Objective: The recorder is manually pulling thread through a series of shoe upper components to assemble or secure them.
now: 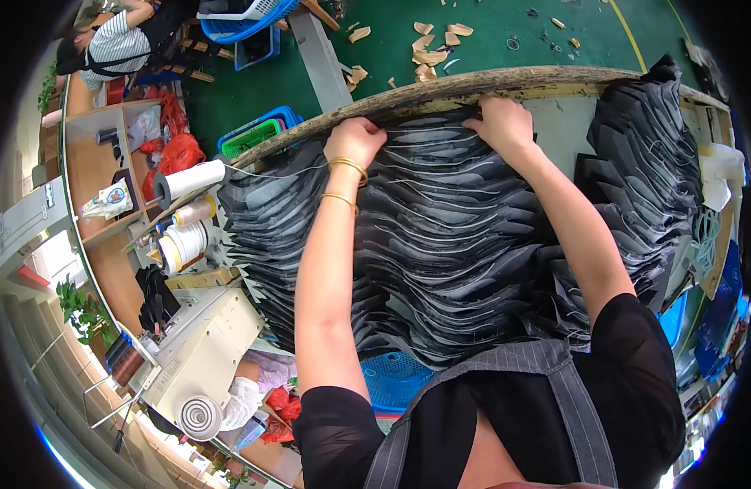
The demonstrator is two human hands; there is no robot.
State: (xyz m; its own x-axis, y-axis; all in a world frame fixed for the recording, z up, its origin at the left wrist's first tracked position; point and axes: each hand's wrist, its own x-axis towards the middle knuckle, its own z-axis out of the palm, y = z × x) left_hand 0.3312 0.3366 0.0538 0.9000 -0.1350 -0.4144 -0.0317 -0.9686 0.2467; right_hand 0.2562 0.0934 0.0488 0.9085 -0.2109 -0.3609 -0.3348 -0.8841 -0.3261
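Long overlapping rows of dark grey and black cut pieces (pixel 440 220), with pale edges, cover the table in front of me. My left hand (pixel 355 141) is at the far end of the rows, its fingers closed and pinching the edge of a piece. Farther right, my right hand (pixel 504 126) has thumb and fingers around the other side of that far end, with the fingertips partly hidden. Two gold bangles (pixel 347 169) circle my left wrist and forearm. A pale thread (pixel 286 175) runs toward my left hand from a white spool (pixel 194 181).
A raised wooden rim (pixel 424 90) bounds the far table edge. Another pile of dark pieces (pixel 636 155) stands at right. A sewing machine (pixel 208 342) and thread cones (pixel 182 247) are at left. Blue and green baskets (pixel 257 137) sit beyond the rim. A co-worker (pixel 118 45) is far left.
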